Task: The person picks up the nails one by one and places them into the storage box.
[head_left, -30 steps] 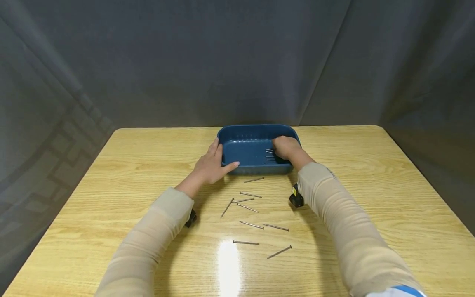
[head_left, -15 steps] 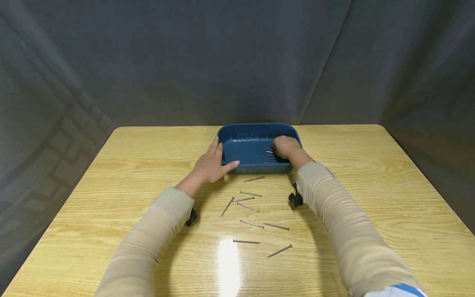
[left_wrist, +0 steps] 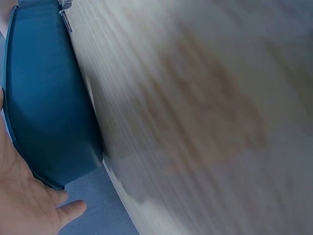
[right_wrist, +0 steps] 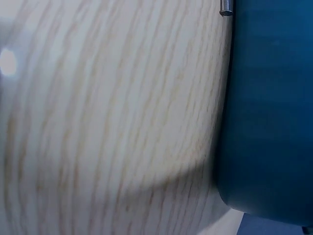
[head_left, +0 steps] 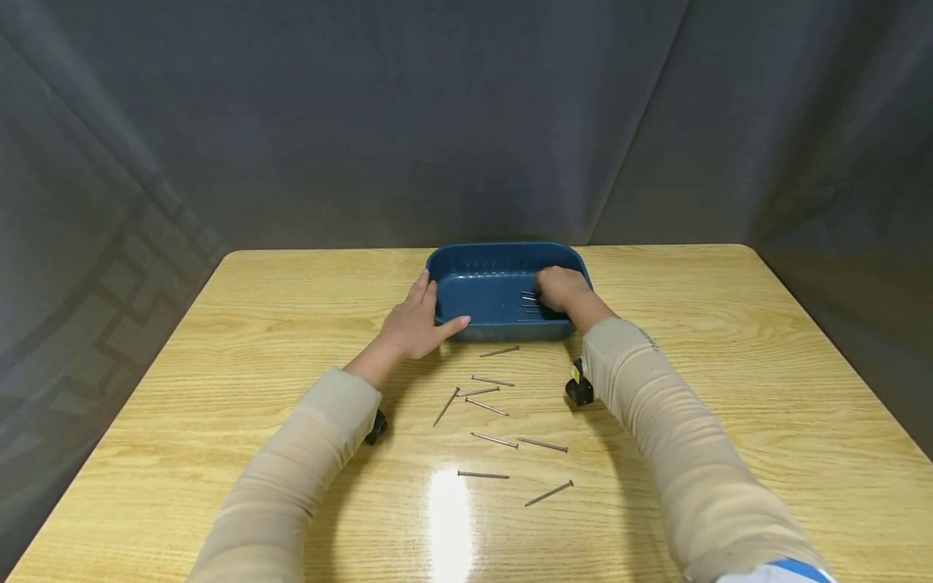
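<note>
Loose nails [head_left: 496, 405] lie scattered on the counter [head_left: 219, 364] near me, long axes mostly left-right, between both forearms. Further out, left grip [head_left: 411, 324] rests released against the tray [head_left: 481, 283] wall. Right grip [head_left: 561, 290] clenches nails inside the tray; I can't see its fingertips.

Right hand [head_left: 560, 289] lies inside the blue tray [head_left: 481, 291]; its fingertips are hidden, so any grip on the nails [head_left: 530, 303] beneath cannot be determined. Left hand [left_wrist: 24, 196] is cut off at the wrist view's edge. Table [left_wrist: 205, 122] beside the tray is blurred.
</note>
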